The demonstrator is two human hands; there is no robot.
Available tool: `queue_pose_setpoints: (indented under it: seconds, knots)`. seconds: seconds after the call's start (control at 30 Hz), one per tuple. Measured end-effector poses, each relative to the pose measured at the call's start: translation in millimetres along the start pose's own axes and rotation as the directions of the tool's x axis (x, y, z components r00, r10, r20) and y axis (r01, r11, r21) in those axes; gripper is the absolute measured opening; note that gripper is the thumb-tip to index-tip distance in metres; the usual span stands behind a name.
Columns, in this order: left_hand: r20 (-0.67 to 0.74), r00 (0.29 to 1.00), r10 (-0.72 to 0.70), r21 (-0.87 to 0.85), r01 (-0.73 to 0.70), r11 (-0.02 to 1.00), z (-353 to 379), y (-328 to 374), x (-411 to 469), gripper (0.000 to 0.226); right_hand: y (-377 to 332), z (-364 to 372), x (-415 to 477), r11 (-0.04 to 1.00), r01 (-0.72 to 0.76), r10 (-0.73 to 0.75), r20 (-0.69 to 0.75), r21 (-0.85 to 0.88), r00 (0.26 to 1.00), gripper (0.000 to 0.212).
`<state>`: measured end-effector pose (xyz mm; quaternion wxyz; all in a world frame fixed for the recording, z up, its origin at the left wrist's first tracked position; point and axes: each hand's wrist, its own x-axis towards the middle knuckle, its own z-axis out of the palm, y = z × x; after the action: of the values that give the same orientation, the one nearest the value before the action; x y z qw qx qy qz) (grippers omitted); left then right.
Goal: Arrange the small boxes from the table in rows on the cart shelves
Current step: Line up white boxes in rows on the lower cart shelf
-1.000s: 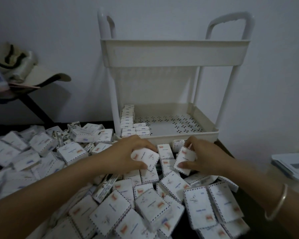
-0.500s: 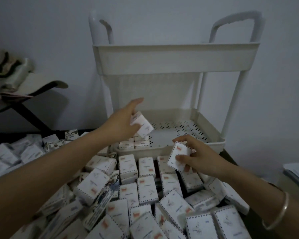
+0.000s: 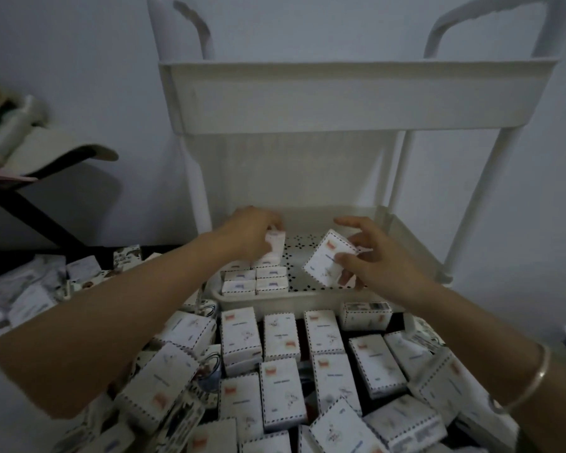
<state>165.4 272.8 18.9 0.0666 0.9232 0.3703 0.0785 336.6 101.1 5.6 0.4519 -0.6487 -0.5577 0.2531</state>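
Your left hand (image 3: 249, 238) grips a small box (image 3: 274, 246) above the lower shelf (image 3: 307, 303); your right hand (image 3: 386, 263) pinches a tilted box (image 3: 323, 263); their print is too blurred to read.

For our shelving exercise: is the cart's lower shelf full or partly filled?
Partly filled: the lower shelf holds boxes at left; perforated floor shows elsewhere.

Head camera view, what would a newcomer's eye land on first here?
A jumbled heap of small boxes fills the foreground. Behind it stands a white cart, and both hands reach into its lower shelf. The left hand holds a box above the short rows at the shelf's left side, and the right hand holds a tilted box over the bare middle.
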Motion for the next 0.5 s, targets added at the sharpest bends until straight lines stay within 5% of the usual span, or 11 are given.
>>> queue_pose_setpoints:
  seconds: [0.23,0.5]
  knots:
    - [0.255,0.966,-0.046,0.103,0.020,0.994,-1.0,2.8,-0.4,0.048,3.9,18.8,52.1,0.988,0.034,-0.056,-0.146,-0.149,0.988,0.029]
    - [0.180,0.984,-0.010,0.284,-0.042,0.958,-8.9,11.7,-20.7,0.048,7.9,57.4,106.3,0.907,0.085,-0.125,-0.073,-0.412,0.989,0.029]
